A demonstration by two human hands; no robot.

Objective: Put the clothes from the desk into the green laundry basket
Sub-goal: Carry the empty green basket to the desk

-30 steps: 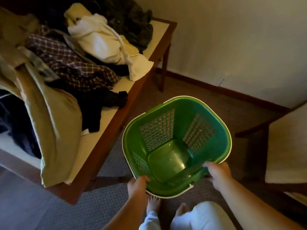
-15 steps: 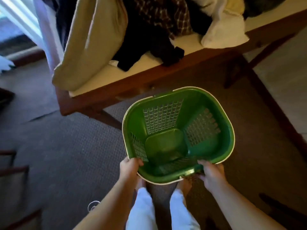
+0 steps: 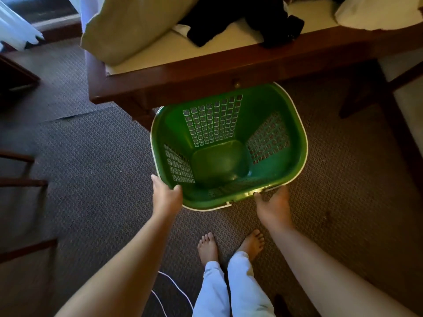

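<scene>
Laundry basket (image 3: pixel 229 152) on carpet (image 3: pixel 96 170) before desk (image 3: pixel 206 72), clothes (image 3: pixel 240 21) on desk behind it

Your head cam is looking steeply down, close over the basket (image 3: pixel 229 152), desk (image 3: pixel 206 67) edge cropping at top.

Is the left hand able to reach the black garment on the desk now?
Probably yes, once it lets go: the left hand grips the green laundry basket rim, and nothing stands between it and the black garment near the desk edge.
</scene>
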